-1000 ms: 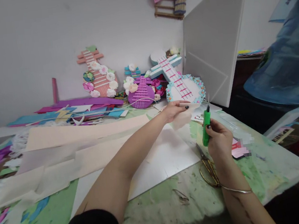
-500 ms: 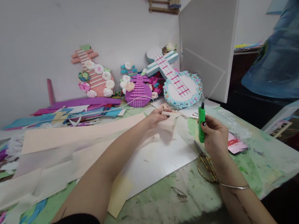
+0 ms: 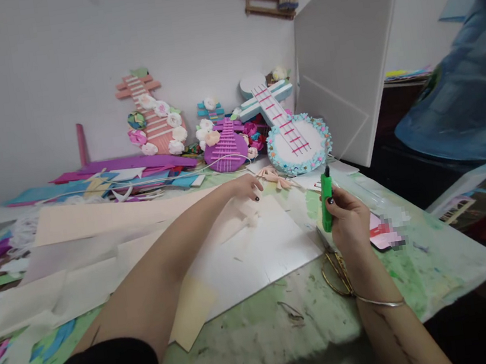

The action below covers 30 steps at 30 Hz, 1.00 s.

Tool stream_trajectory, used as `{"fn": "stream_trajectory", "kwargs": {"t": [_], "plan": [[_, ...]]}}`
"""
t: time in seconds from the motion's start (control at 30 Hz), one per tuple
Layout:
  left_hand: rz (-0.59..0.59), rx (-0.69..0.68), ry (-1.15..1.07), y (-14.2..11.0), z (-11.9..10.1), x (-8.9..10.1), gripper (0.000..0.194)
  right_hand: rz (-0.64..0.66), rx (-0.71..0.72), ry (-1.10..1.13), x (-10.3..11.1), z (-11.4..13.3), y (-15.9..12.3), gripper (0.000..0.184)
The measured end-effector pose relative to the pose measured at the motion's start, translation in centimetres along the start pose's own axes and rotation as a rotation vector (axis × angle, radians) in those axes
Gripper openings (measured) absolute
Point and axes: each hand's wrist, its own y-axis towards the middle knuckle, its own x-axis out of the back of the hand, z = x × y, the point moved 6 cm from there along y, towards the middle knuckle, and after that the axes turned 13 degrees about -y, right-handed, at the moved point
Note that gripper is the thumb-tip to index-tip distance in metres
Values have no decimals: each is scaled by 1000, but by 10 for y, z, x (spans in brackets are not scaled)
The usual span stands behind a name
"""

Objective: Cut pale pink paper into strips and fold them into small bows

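Observation:
My left hand [image 3: 246, 187] is over the white board [image 3: 273, 243], its fingers apart and bent slightly downward. Just beneath the fingers is a small, blurred piece of cream paper [image 3: 247, 210]. My right hand [image 3: 349, 213] is closed around a green tool with a narrow black tip [image 3: 328, 200], held upright with the tip at the top. Gold-handled scissors [image 3: 336, 271] lie beside the right wrist, partly hidden by it. Behind the left hand rests a small bunch of peach strips [image 3: 276, 176].
Large cream sheets [image 3: 91, 220] cover the left of the table. Decorated paper instruments, including a purple one [image 3: 226, 148] and a white-and-blue one [image 3: 298, 145], lean along the back. A pink item [image 3: 381, 232], partly blurred out, lies right of my right hand. A grey panel [image 3: 343, 61] stands behind.
My left hand has released the cream paper piece and drawn slightly left, its fingers now apart. The peach strips behind show more fully. My right hand keeps the green tool almost still.

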Motion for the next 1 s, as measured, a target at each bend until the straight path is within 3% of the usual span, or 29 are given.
{"fn": "stream_trajectory", "kwargs": {"t": [0.27,0.6,0.83,1.0], "plan": [[57,-65,166,13,-18,4,24,43,13,-56,-2,1,-2,38],[170,-41,49,16,-32,17,29,57,-20,17,-4,3,-4,38],[182,-160,42,43,-42,-16,24,5,-30,4,-2,0,-2,36],[122,-256,63,44,-42,-39,21,57,0,-30,-5,3,-4,34]]}}
